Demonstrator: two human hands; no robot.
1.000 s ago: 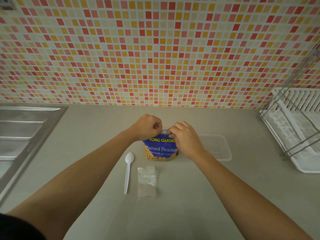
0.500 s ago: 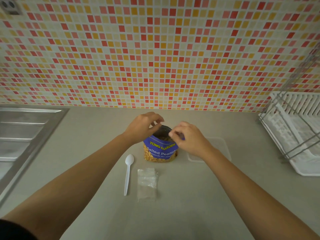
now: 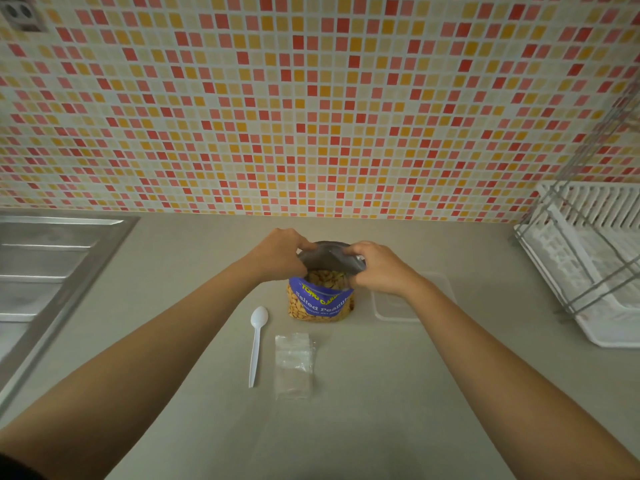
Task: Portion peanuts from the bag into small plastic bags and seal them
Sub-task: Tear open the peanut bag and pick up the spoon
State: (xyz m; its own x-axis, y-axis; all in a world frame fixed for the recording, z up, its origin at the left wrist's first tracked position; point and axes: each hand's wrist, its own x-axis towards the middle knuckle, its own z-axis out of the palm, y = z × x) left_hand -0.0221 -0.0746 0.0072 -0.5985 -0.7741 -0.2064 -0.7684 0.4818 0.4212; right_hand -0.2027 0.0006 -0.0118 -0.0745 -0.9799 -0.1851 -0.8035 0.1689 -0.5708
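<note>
The left hand [image 3: 277, 254] grips the left side of the peanut bag's [image 3: 320, 303] rim, fingers curled over the top edge, and the right hand [image 3: 381, 268] pinches the right side of the same rim. Between them the mouth of the bag is held spread apart, so its silvery inner lining faces the camera. The peanuts [image 3: 325, 277] show inside, below the rim. The bag stands upright on the grey bench [image 3: 381, 410], near the middle and towards the wall; its front is blue with yellow and white lettering reading "Salted Peanuts", and a printed or clear band of nuts runs along its lower part. Just in front of the bag, slightly left, a white plastic spoon [image 3: 257, 344] lies flat with its bowl towards the bag and its handle towards the person. Beside the spoon on the right, apart from it, a small stack of clear plastic bags [image 3: 293, 365] lies flat; how many there are cannot be told. Right of the peanut bag, partly hidden by the right wrist and forearm, a shallow clear plastic container [image 3: 391, 311] rests on the bench. Both bare forearms reach in from the lower corners. At the far right stands a white dish rack [image 3: 588, 271] with a wire frame over it. On the left is the steel drainboard of a sink [image 3: 45, 265]. Behind everything rises a wall of small red, orange and cream mosaic tiles [image 3: 311, 116], with a power socket [image 3: 20, 15] in the upper left corner.
</note>
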